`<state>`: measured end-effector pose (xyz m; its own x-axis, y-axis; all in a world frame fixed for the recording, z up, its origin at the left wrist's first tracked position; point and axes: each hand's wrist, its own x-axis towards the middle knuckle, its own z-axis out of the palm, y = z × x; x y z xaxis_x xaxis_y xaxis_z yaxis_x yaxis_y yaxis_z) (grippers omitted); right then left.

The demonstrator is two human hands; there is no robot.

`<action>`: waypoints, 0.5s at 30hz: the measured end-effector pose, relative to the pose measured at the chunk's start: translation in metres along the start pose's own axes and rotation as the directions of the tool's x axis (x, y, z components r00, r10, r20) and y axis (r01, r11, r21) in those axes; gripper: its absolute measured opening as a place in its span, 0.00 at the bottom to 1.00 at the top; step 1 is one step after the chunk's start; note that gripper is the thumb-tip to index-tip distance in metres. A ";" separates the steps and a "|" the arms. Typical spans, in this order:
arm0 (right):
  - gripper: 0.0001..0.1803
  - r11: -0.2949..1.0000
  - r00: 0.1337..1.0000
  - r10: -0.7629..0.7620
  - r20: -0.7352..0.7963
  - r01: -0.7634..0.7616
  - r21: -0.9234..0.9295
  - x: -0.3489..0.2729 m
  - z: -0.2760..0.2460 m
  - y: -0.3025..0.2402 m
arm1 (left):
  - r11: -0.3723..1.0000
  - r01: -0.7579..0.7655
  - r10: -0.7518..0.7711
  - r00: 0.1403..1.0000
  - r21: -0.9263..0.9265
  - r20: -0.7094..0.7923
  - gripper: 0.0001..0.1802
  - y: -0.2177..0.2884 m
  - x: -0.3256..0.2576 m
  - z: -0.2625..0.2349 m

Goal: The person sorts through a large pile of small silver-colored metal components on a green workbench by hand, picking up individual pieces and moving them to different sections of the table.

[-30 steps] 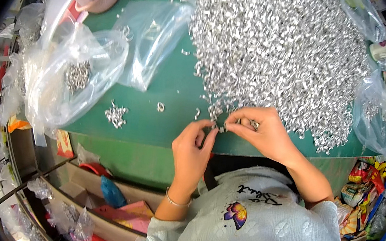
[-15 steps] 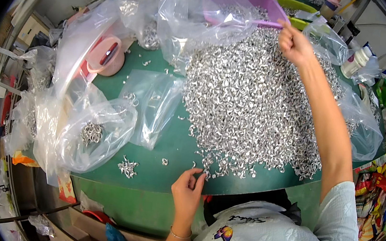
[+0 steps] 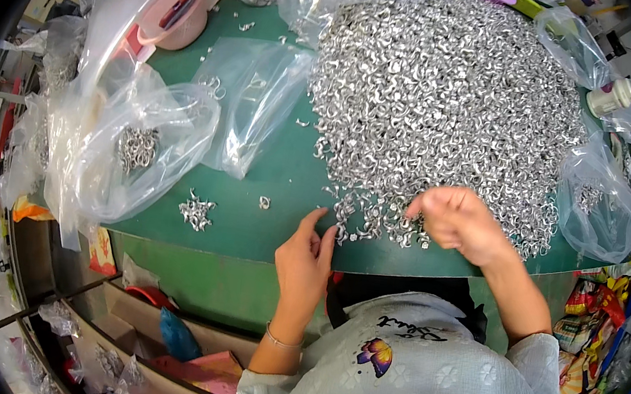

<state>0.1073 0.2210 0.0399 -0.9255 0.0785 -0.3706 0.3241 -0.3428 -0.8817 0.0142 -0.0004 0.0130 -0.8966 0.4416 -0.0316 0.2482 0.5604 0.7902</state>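
A big heap of small silver metal pieces (image 3: 454, 96) covers the right half of the green table (image 3: 271, 176). My right hand (image 3: 455, 218) hovers over the heap's near edge with its fingers curled in; whether it holds pieces is hidden. My left hand (image 3: 307, 255) rests at the table's front edge, fingers stretched up toward loose pieces (image 3: 347, 228) at the heap's near left fringe, with nothing visible in it. A small cluster of pieces (image 3: 195, 212) and a single piece (image 3: 263, 202) lie to its left.
A clear plastic bag with some pieces (image 3: 132, 147) sits at the left, a flatter clear bag (image 3: 252, 106) beside it. A pink round container (image 3: 176, 18) stands at the back left, a white bottle (image 3: 611, 95) and another bag (image 3: 598, 204) at the right. Open drawers lie below the table.
My right hand, stretched half a second ago to a purple scoop at the far side, has come back to the heap's near edge. My left hand stayed at the front edge.
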 end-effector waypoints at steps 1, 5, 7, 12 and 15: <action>0.11 0.954 0.997 -0.068 -0.046 0.051 -0.296 -0.002 0.013 0.006 | 1.000 -0.009 0.009 0.999 -0.002 0.044 0.09 0.001 -0.002 -0.001; 0.08 0.528 0.945 -0.293 -0.145 0.033 -0.849 0.000 0.043 0.016 | 0.997 -0.047 0.052 0.994 -0.053 0.098 0.10 0.000 -0.004 0.003; 0.10 0.425 0.855 -0.506 -0.119 0.127 -0.896 0.012 0.050 0.030 | 0.998 -0.054 0.056 0.997 -0.030 0.052 0.10 0.000 0.000 0.003; 0.15 0.121 0.867 -0.498 -0.033 0.031 -0.992 0.033 0.057 0.036 | 0.991 -0.112 0.116 0.992 0.076 -0.047 0.08 0.000 0.019 0.008; 0.15 0.136 0.897 -0.442 -0.005 0.062 -0.989 0.020 0.059 0.034 | 0.989 -0.144 0.141 0.988 0.041 0.054 0.10 -0.003 0.015 0.004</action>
<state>0.0886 0.1561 0.0196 -0.9723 0.2268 0.0560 0.1812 0.8837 -0.4316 0.0014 0.0075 0.0075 -0.8314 0.5536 0.0475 0.3892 0.5194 0.7607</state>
